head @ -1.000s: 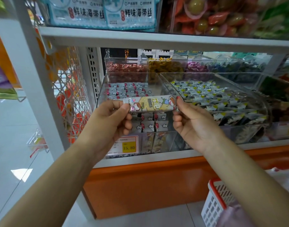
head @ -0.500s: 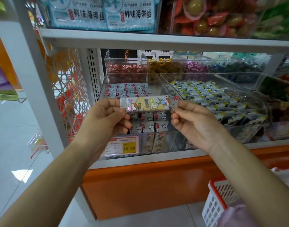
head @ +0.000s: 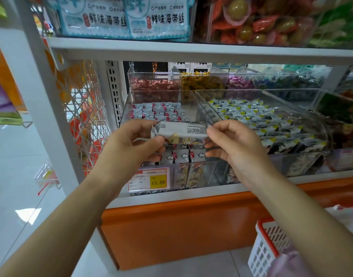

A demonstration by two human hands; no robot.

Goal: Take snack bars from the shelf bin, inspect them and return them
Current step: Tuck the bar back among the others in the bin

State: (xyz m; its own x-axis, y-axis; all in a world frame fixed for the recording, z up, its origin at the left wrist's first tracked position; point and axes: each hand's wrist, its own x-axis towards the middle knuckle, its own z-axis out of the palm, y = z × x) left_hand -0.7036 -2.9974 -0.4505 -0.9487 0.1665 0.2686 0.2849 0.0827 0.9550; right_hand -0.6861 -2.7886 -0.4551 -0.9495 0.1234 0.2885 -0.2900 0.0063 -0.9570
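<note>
The snack bar (head: 181, 130) is out of the shelf bin (head: 125, 108) and is held level close before it, over the stocked bars (head: 183, 156). The left hand (head: 131, 142) pinches one crimped end and the right hand (head: 233, 144) the other — the hands are set apart by the bar's own length, so no finger covers the wrapper. The bar is tipped so the pale side with fine print faces up toward the head camera and the yellow picture side shows only along the lower edge — a hold that, I judge, serves reading the back label, with only a short way back into the bin.
</note>
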